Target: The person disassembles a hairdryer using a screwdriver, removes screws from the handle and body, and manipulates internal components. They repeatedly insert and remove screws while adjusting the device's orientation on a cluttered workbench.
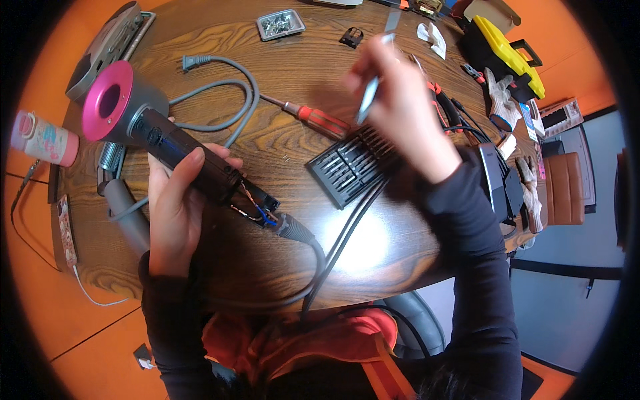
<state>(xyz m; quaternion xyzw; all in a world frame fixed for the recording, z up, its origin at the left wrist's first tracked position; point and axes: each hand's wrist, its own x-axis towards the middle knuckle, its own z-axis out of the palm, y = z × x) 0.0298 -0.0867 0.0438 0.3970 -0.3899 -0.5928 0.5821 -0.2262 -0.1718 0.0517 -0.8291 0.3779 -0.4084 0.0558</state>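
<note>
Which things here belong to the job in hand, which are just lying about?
Likely the job:
hair dryer, wires exposed, in left hand
thin tool in right hand
bit case
screwdriver, probably
parts tray, probably

Seemingly just lying about:
bottle
toolbox
gloves

Seemingly a repair workshop; a red screwdriver (323,120), driver-bit case (340,177) and tray of small hardware (283,37) lie on the wooden worktop (220,33); a toolbox (497,43) stands nearby; an opened hair dryer (167,130) bares wires (248,195).
</note>
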